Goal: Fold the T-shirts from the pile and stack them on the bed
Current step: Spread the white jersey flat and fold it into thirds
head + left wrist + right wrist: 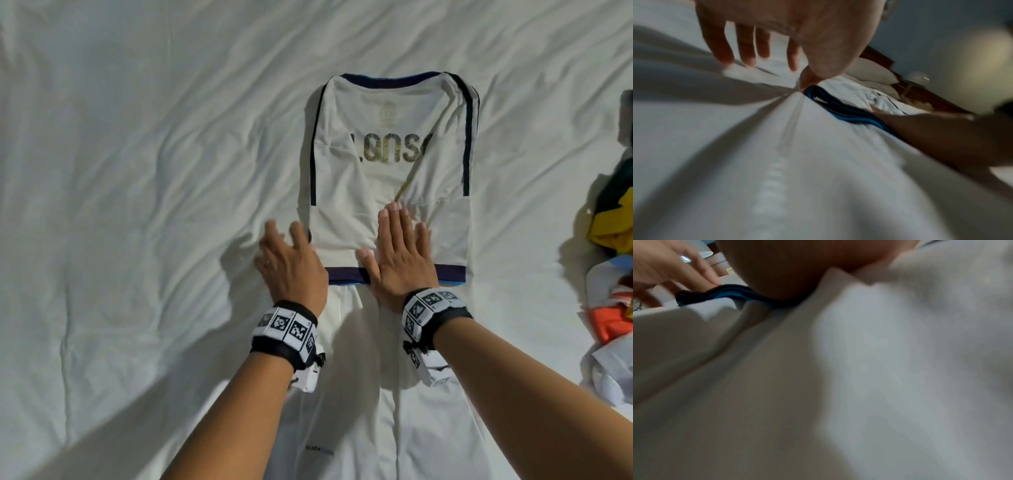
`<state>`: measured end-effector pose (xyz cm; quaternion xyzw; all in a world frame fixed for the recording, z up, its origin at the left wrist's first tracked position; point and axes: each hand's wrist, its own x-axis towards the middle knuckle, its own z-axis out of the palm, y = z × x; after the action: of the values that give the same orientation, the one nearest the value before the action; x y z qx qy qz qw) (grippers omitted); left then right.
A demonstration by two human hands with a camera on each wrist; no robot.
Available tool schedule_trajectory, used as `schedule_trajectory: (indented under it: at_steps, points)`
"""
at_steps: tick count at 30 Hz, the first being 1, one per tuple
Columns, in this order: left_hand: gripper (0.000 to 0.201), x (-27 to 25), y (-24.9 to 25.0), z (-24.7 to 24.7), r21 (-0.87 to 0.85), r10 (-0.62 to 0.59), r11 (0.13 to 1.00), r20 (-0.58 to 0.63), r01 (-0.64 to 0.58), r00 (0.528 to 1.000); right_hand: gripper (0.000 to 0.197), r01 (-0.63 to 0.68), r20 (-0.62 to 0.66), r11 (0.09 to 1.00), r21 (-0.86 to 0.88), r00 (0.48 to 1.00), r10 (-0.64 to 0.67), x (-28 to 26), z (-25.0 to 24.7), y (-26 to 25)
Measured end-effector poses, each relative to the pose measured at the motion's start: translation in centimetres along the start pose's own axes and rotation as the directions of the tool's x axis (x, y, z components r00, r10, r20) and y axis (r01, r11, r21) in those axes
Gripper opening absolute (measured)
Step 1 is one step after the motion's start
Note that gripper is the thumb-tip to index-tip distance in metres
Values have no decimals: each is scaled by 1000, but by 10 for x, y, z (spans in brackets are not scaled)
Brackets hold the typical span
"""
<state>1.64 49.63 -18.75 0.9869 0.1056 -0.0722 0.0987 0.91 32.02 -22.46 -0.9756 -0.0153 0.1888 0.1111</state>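
Observation:
A white T-shirt [387, 178] with dark trim and gold lettering lies face down on the bed, its sides folded inward. Its dark blue hem band [346, 275] is folded up across the middle; the band shows again in the left wrist view [840, 108] and the right wrist view [731, 293]. My right hand [397, 253] lies flat on the shirt over the hem, fingers straight. My left hand [291, 263] hovers at the shirt's left edge with fingers spread and straight [748, 53], holding nothing. More white cloth [383, 428] runs toward me below the hem.
The white bedsheet [137, 171] is wrinkled all around. A pile of coloured T-shirts [613, 281] sits at the right edge of the bed. Pillows [869, 71] and a dark wooden headboard lie beyond the shirt.

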Motion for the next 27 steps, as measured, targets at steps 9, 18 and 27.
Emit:
schedule_trajectory:
  at_steps: [9, 18, 27]
  points:
    - [69, 12, -28, 31, 136, 358, 907, 250, -399, 900, 71, 18, 31, 999, -44, 999, -17, -36, 6, 24]
    - [41, -114, -30, -6, -61, 525, 850, 176, -523, 832, 59, 80, -13, 995, 52, 997, -79, -137, -5, 32]
    - [48, -240, -55, -22, -109, 574, 783, 508, -613, 642, 14, 305, 1, 952, 17, 952, -305, -244, 6, 21]
